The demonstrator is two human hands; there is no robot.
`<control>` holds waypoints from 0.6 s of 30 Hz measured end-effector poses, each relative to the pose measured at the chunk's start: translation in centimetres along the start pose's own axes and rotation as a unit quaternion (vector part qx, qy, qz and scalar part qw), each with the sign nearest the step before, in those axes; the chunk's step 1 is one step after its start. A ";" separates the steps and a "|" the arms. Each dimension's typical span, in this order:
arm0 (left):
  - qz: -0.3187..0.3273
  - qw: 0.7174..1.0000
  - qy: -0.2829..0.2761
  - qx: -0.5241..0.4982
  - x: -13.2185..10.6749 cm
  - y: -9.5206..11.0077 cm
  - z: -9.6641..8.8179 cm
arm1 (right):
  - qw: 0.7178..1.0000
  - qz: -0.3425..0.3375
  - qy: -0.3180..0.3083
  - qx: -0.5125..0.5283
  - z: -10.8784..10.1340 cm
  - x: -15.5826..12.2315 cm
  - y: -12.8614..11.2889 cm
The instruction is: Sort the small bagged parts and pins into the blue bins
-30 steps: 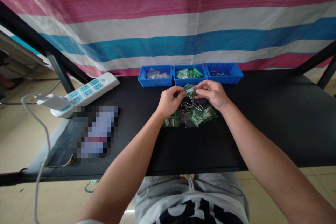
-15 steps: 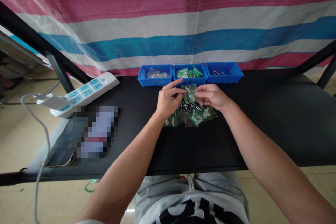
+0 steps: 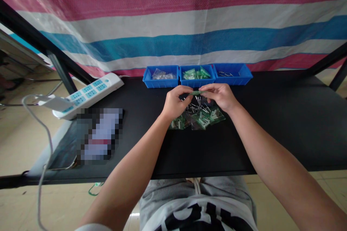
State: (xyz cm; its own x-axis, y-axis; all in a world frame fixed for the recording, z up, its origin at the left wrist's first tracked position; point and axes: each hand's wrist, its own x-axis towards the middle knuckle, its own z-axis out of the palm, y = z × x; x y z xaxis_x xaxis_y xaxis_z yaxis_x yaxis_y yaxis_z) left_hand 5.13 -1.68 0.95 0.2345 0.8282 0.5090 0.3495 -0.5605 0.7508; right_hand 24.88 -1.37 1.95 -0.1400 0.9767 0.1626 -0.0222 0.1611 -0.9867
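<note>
A small green-tinted plastic bag (image 3: 195, 93) is stretched between my two hands, seen nearly edge-on. My left hand (image 3: 176, 101) pinches its left end between thumb and fingers. On the other end, my right hand (image 3: 220, 96) grips with thumb and forefinger. Just below lies a loose heap of thin metal pins or screws (image 3: 199, 106), partly hidden by my hands. Several similar green bags with small pale pieces inside (image 3: 203, 119) lie in front of the heap, and more such bags (image 3: 177, 123) rest by my left wrist.
Three blue bins stand in a row behind my hands: one with clear bags (image 3: 164, 75), one with green bags (image 3: 196, 74), one with a few metal pieces (image 3: 226, 74). A white power strip (image 3: 89, 94) and a blurred-out phone-like object (image 3: 101, 133) lie to the left on the black table (image 3: 206, 155).
The green bag has turned from facing me to nearly edge-on. My left fingers, which were partly extended, have closed on its left end.
</note>
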 end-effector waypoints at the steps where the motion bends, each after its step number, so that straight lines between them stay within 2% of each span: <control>1: 0.011 1.000 0.010 0.021 0.0 0.1 -0.1 | 1.000 -0.008 0.003 0.003 0.0 0.0 0.0; 5: 0.023 0.993 0.080 0.080 0.0 0.2 -0.1 | 0.999 -0.037 0.015 0.018 0.2 0.0 -0.1; 7: 0.015 0.992 0.093 0.080 -0.1 0.2 -0.1 | 0.999 -0.037 0.016 0.031 0.2 -0.1 -0.1; 12: -0.003 0.996 0.070 0.056 -0.5 0.4 0.0 | 0.993 0.037 -0.024 0.111 0.2 -0.4 -0.3; 18: 0.041 0.997 0.041 0.044 -0.6 0.9 0.0 | 0.990 0.040 -0.038 0.130 0.2 -0.4 -0.8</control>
State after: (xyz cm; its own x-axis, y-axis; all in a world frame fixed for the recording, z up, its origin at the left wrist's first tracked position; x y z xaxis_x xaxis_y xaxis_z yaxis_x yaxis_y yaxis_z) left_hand 5.27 -2.66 1.29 0.1921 0.7746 0.6025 0.4121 -0.6209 0.6668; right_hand 24.80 -1.95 2.71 -0.2263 0.9696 0.0931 -0.2612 0.0317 -0.9648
